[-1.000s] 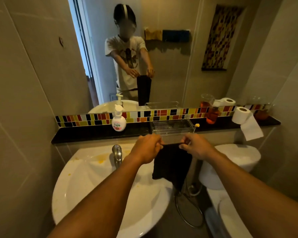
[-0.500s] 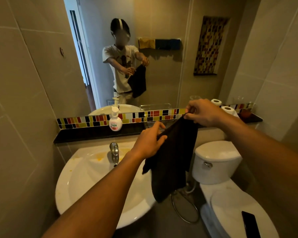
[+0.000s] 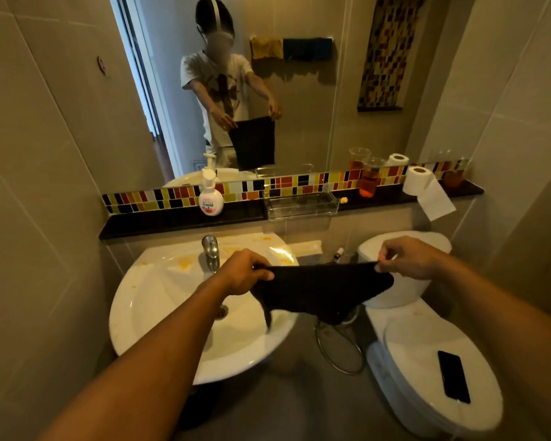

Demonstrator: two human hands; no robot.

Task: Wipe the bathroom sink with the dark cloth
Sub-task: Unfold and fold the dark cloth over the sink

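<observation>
Round white ceramic sink (image 3: 159, 300) w/ yellow stains sits low left. Both arms stretched fwd over it, holding a dark square cloth (image 3: 323, 291) spread mid-air above the basin's right rim. Left hand (image 3: 245, 272) fisted on one top corner; right hand (image 3: 407, 257) pinching the other w/ fingertips.

soap bottle (image 3: 211, 196): white pump bottle, upright on the dark ledge, left of centre.
clear tray (image 3: 302, 205): on the ledge, centre of frame.
plastic cup (image 3: 370, 177): orange liquid inside, on the ledge right of the tray.
toilet roll (image 3: 418, 181): upper right, loose sheet hanging over the ledge.
toilet (image 3: 427, 377): white, lower right, lid closed.
phone (image 3: 453, 380): black, flat on the toilet lid.
tile strip (image 3: 159, 198): multicoloured, beneath the mirror.
</observation>
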